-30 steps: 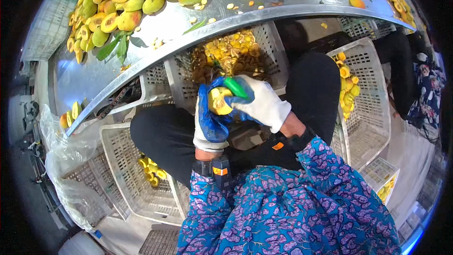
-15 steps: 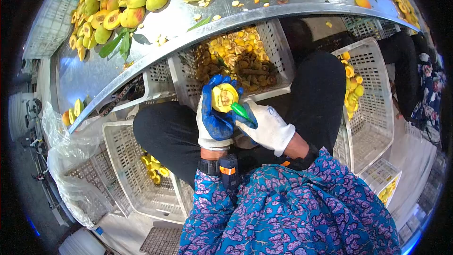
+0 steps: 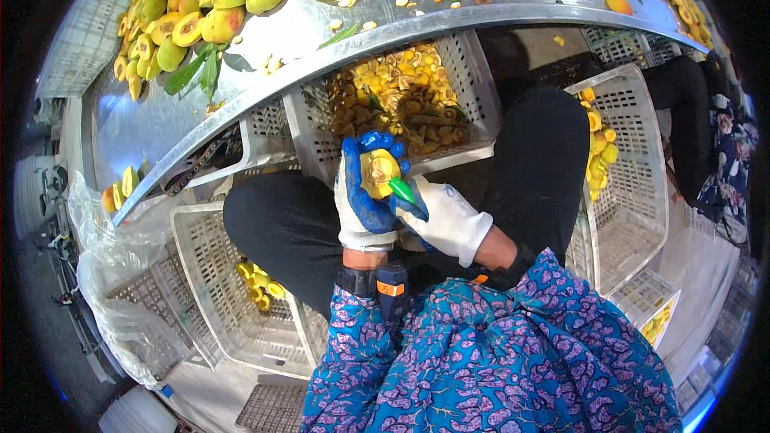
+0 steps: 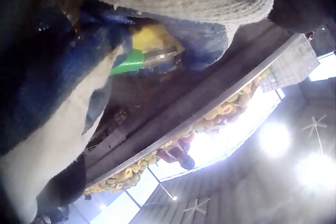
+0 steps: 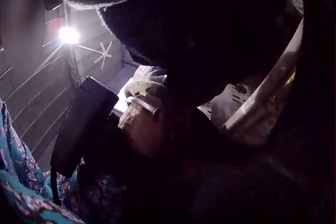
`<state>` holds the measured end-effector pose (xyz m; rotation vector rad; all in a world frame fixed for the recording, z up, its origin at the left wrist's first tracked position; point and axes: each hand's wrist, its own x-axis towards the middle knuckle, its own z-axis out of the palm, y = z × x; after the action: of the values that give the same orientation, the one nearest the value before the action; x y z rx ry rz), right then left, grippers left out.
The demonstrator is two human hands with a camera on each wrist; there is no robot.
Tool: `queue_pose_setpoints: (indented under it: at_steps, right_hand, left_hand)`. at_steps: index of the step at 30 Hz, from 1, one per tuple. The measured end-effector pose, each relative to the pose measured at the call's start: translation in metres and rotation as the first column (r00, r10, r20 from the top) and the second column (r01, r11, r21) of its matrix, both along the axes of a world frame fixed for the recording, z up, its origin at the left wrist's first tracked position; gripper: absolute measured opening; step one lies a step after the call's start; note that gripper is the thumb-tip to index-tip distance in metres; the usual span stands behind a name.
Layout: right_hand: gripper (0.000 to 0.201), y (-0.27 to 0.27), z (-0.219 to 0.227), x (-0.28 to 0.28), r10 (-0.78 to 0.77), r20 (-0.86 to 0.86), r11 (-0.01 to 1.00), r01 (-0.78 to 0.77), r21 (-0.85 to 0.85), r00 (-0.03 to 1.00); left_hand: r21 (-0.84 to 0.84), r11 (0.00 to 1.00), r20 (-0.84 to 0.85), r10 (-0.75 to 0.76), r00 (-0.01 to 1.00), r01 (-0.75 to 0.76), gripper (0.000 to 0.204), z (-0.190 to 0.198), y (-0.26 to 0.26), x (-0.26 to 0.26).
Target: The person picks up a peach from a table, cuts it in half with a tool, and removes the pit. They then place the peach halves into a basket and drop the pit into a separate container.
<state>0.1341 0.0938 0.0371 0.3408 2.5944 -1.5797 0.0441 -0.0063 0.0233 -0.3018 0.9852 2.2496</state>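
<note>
In the head view my left hand (image 3: 362, 207), in a white glove with blue coating, cups a halved yellow peach (image 3: 380, 170), its cut face up and a brownish hollow at the centre. My right hand (image 3: 449, 223), gloved the same way, grips a green-handled tool (image 3: 402, 191) whose front end reaches the peach's cut face. From the left wrist, the green handle (image 4: 128, 62) and a short metal blade (image 4: 161, 56) lie against the yellow flesh. The right wrist view is mostly dark, and the fingers' work is hidden there.
Ahead is a metal table (image 3: 265, 84) with piled peaches (image 3: 233, 0). Below its edge stands a crate (image 3: 485, 112) of yellow and brown scraps. Crates with peach pieces flank both knees: the left crate (image 3: 216, 297) and the right crate (image 3: 634, 192).
The right hand has drawn back from over the peach, uncovering its cut face. Both hands dropped slightly in the last half second, with the tool's tip staying at the peach.
</note>
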Motion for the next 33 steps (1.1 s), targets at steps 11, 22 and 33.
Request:
queue_pose_setpoints:
  at_steps: [11,22,33]
  right_hand:
    - [0.03,-0.007,0.002,-0.01,0.119,0.265,0.99,-0.135,0.041,0.957]
    - [0.027,-0.004,0.004,-0.01,0.082,0.155,0.995,-0.072,-0.071,0.984]
    - [0.028,-0.009,-0.014,-0.01,0.101,0.168,0.994,-0.105,0.013,0.981]
  left_hand:
    - [0.034,0.999,0.065,0.036,0.997,-0.039,0.048,-0.015,-0.006,-0.003]
    - [0.022,0.991,0.073,0.129,0.989,-0.13,0.045,-0.011,-0.003,-0.001]
    - [-0.055,0.985,0.025,0.166,0.986,-0.164,0.045,-0.006,0.0,0.0]
